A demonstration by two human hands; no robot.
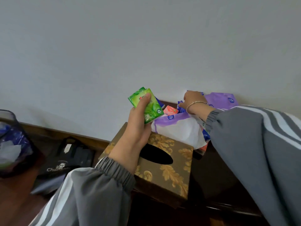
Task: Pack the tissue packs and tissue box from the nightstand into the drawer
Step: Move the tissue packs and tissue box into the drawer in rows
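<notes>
Dark brown wooden nightstand (216,170), back edge against the wall. On its top, front: brown rectangular tissue box with gold leaf pattern and dark oval slot (172,175). Touching behind it: large purple-and-white soft tissue pack (180,129). Further back: small pink tissue pack (170,110), blue plastic packs (180,108), second purple soft pack (223,99) at the wall.
</notes>
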